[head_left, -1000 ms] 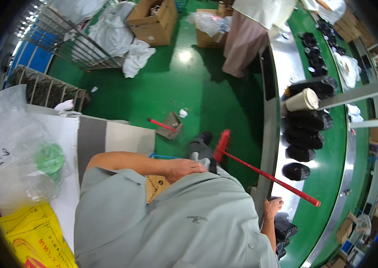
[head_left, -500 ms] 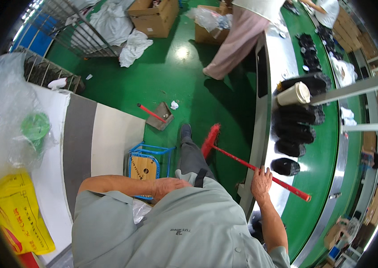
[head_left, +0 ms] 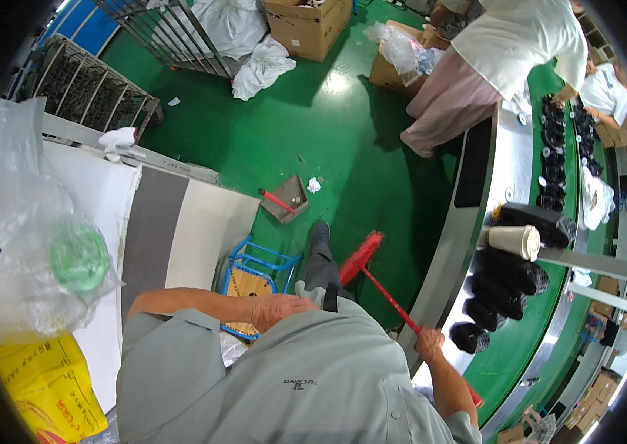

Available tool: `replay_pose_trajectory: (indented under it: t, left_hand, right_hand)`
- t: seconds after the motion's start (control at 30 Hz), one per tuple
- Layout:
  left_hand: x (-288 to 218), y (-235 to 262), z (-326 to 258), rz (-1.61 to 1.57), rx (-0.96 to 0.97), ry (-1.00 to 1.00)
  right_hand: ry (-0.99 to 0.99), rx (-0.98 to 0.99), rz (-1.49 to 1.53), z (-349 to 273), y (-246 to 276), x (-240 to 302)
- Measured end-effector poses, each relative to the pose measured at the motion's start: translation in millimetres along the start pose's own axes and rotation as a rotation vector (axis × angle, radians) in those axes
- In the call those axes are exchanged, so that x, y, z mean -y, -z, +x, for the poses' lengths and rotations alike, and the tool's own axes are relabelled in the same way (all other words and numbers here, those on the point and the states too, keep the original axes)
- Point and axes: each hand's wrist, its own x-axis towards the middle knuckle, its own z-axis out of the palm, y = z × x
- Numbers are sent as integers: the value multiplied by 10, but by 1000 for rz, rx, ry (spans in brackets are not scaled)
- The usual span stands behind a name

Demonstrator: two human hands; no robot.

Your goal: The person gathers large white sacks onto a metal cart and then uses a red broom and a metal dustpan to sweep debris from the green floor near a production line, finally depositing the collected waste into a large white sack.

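My right hand (head_left: 430, 343) is closed around the red handle of a broom (head_left: 390, 300), beside the conveyor's metal edge. The broom's red bristle head (head_left: 361, 257) is on the green floor, right of my outstretched foot, and the handle's end shows beyond my forearm. My left hand (head_left: 282, 311) lies against the front of my grey-green shirt at the waist, holding nothing visible; its fingertips are partly hidden. Ahead of my foot, a grey dustpan (head_left: 293, 208) with a red handle lies on the floor. A crumpled white paper (head_left: 314, 185) is just beyond it.
A blue-framed stool (head_left: 245, 285) stands at my left, near a table (head_left: 202, 237). Along the right runs a conveyor (head_left: 502, 370) with black shoes (head_left: 502, 281) and a cream cup (head_left: 515, 240). A co-worker (head_left: 506, 52) stands ahead, near cardboard boxes (head_left: 313, 33) and a wire cage (head_left: 173, 37).
My right hand has drawn nearer to me with the broom handle, which slants more steeply. The broom head appears farther right. The whole view has shifted, and more of the co-worker shows.
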Motion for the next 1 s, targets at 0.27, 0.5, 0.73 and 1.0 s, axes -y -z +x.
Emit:
replay_pose_trajectory:
  t: [0.27, 0.5, 0.73, 1.0]
  left_hand:
    - [187, 472, -119, 121, -125, 16]
    - [178, 578, -116, 59, -213, 195]
    - [88, 298, 46, 116, -352, 354]
    - [-386, 85, 738, -680, -774, 818]
  right_hand:
    - [138, -53, 308, 142, 419, 17]
    - [229, -289, 237, 638, 1535, 11]
    - [297, -247, 779, 1521, 2533, 139]
    - [247, 180, 1031, 2069, 2802, -77]
